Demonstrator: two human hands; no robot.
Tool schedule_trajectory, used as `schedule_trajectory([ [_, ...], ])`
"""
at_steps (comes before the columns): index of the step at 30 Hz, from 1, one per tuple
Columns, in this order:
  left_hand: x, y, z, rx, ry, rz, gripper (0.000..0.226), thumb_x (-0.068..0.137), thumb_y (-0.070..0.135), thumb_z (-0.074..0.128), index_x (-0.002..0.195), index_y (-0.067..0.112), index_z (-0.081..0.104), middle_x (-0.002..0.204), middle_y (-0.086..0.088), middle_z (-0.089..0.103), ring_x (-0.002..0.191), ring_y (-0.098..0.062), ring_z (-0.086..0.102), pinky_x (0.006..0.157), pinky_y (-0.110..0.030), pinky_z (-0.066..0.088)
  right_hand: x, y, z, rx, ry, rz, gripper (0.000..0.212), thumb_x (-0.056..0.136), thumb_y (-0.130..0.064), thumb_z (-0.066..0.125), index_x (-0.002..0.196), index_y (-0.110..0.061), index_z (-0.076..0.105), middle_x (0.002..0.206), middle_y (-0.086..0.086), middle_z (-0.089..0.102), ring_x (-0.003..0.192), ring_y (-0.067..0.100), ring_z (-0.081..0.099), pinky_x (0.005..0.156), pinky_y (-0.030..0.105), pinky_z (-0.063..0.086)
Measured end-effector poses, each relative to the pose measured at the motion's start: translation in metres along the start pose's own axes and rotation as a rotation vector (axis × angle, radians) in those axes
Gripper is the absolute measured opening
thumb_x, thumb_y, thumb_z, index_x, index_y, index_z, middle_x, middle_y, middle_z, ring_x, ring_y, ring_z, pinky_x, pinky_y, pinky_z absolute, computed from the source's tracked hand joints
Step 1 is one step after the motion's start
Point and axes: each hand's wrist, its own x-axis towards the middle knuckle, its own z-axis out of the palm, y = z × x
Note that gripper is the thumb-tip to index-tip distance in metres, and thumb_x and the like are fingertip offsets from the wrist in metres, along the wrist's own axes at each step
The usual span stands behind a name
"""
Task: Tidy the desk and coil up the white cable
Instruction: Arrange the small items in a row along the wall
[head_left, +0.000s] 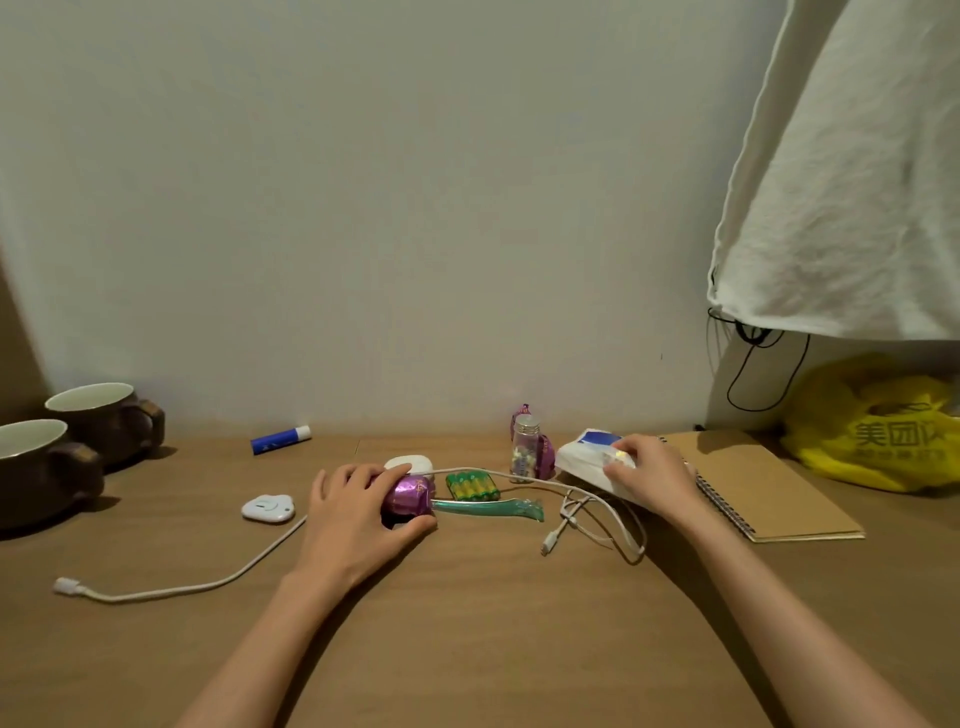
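Left hand curled around a purple foil packet, thumb beneath, fingers over the top. Right hand clamped on a white tissue pack beside the spiral notebook. White cable sprawled uncoiled across the desk, passing under the left hand, tangled near the right wrist. Between the hands: green batteries, teal toothbrush, small glass bottle. Far left: two mugs.

Wooden desk, white cable, two mugs, notebook, batteries, glue stick
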Motion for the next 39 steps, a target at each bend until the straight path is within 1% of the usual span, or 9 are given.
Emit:
schedule_trajectory([
  [2,0.000,-0.002,0.000,-0.018,0.002,0.011,0.083,0.064,0.083,0.031,0.130,0.036,0.050,0.121,0.008,0.057,0.118,-0.018,0.046,0.110,-0.046,0.025,-0.001,-0.006,-0.007,0.027,0.090,-0.062,0.021,0.087,-0.031,0.061,0.107,-0.026,0.064,0.107,-0.003,0.066,0.103,0.020,0.055,0.093,0.047,0.041],
  [7,0.000,-0.004,0.000,-0.047,-0.002,0.016,0.082,0.063,0.082,0.031,0.128,0.037,0.051,0.121,0.007,0.058,0.117,-0.018,0.047,0.108,-0.046,0.028,-0.007,-0.053,-0.043,0.114,0.225,-0.256,0.021,0.089,-0.027,0.059,0.108,-0.021,0.065,0.108,-0.004,0.062,0.104,0.019,0.053,0.089,0.041,0.037],
  [10,0.001,-0.007,-0.003,-0.060,-0.024,0.009,0.083,0.062,0.083,0.030,0.128,0.037,0.050,0.123,0.010,0.057,0.118,-0.016,0.046,0.110,-0.045,0.026,-0.013,-0.094,-0.055,0.159,0.223,-0.394,0.020,0.088,-0.025,0.062,0.107,-0.020,0.065,0.109,0.000,0.063,0.105,0.022,0.051,0.091,0.040,0.036],
  [16,0.001,-0.014,-0.008,-0.082,-0.038,0.009,0.062,0.074,0.070,0.054,0.128,0.040,0.049,0.121,0.014,0.057,0.116,-0.013,0.046,0.108,-0.041,0.028,-0.011,-0.165,-0.026,0.214,0.054,-0.610,0.019,0.085,-0.022,0.065,0.104,-0.019,0.067,0.104,0.002,0.065,0.102,0.022,0.054,0.090,0.041,0.043],
  [21,0.002,-0.029,-0.012,-0.168,-0.067,0.021,0.052,0.077,0.060,0.059,0.125,0.042,0.051,0.116,0.015,0.059,0.108,-0.010,0.047,0.097,-0.032,0.034,0.001,-0.196,0.024,0.198,-0.135,-0.577,0.025,0.089,-0.018,0.062,0.112,-0.012,0.066,0.112,0.006,0.066,0.101,0.015,0.057,0.085,0.026,0.042],
  [23,0.004,-0.036,-0.013,-0.208,-0.084,0.024,0.051,0.076,0.059,0.062,0.122,0.042,0.052,0.115,0.017,0.059,0.105,-0.007,0.048,0.092,-0.028,0.036,0.004,-0.198,0.042,0.174,-0.172,-0.540,0.027,0.089,-0.017,0.061,0.115,-0.011,0.065,0.115,0.006,0.065,0.103,0.016,0.058,0.087,0.027,0.045],
  [29,0.007,-0.049,-0.013,-0.337,-0.125,0.027,0.052,0.066,0.064,0.069,0.112,0.043,0.056,0.111,0.021,0.053,0.104,-0.004,0.044,0.084,-0.024,0.043,0.009,-0.186,0.077,0.174,-0.145,-0.456,0.023,0.089,-0.017,0.062,0.111,-0.012,0.067,0.110,0.006,0.066,0.098,0.018,0.060,0.088,0.034,0.051],
  [34,0.008,-0.037,-0.016,-0.330,-0.125,-0.001,0.056,0.059,0.078,0.057,0.094,0.035,0.048,0.101,0.022,0.058,0.093,-0.004,0.052,0.077,-0.028,0.049,0.013,-0.174,0.084,0.185,-0.108,-0.401,0.019,0.091,-0.017,0.060,0.108,-0.016,0.066,0.110,0.003,0.064,0.095,0.013,0.057,0.083,0.029,0.050],
  [39,0.008,-0.031,-0.018,-0.287,-0.172,0.014,0.066,0.062,0.080,0.054,0.115,0.041,0.051,0.110,0.020,0.061,0.098,-0.005,0.055,0.080,-0.029,0.051,0.010,-0.168,0.088,0.168,-0.043,-0.410,0.018,0.092,-0.017,0.058,0.108,-0.023,0.066,0.116,-0.001,0.061,0.109,0.014,0.052,0.084,0.025,0.044],
])
